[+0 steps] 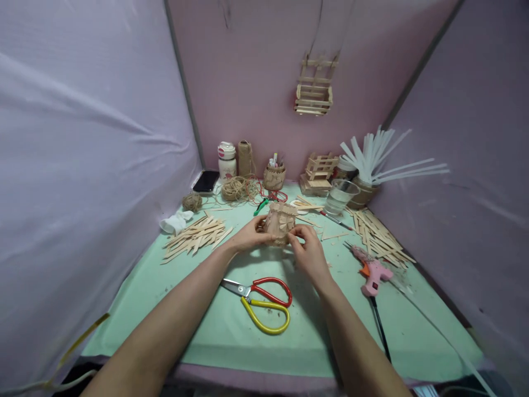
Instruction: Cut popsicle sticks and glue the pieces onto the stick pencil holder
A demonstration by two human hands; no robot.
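Above the middle of the table I hold a small tan cup-shaped craft piece (282,223), with a wavy trim at its rim and a flower- or bow-like shape on its side. My left hand (254,232) grips it from the left, thumb along the lower edge. At its lower right, the fingertips of my right hand (308,251) pinch together against the side; whether a small bit sits between them is hidden. Nearer to me lie scissors (264,300) with one red and one yellow handle, blades pointing left.
Wooden sticks (196,237) lie in a left pile, with more sticks (380,237) at right. A pink glue gun (376,275) trails its cord. Behind stand a water cup (341,197), twine (239,189), a pen holder (274,177) and white glue sticks (372,154).
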